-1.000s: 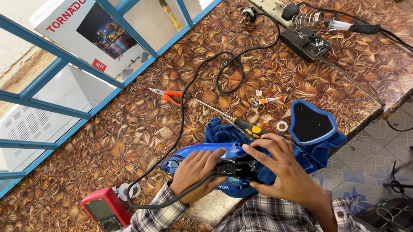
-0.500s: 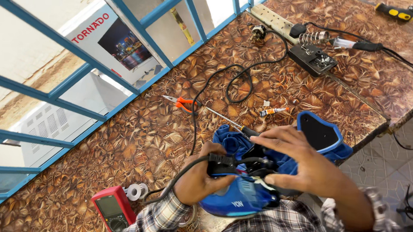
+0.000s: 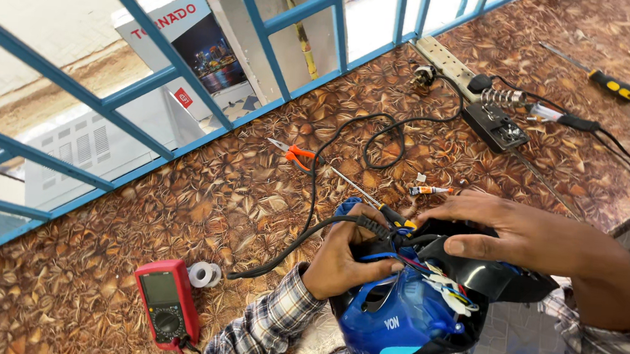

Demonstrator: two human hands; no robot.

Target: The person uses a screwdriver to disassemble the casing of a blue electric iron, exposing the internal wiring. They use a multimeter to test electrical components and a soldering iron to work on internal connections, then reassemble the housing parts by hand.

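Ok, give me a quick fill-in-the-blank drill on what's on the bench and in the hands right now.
1. Both hands, left hand and right hand, grip an opened appliance whose translucent shell is ____ in colour.
2. The multimeter near the bench edge has a ____ casing.
3. Beside the multimeter lies a roll of ____ tape.
4. The pliers on the bench have ____ handles.

Missing words: blue; red; white; orange

Repair workshop: multimeter (image 3: 167,303), soldering stand (image 3: 497,125), pliers (image 3: 296,154).
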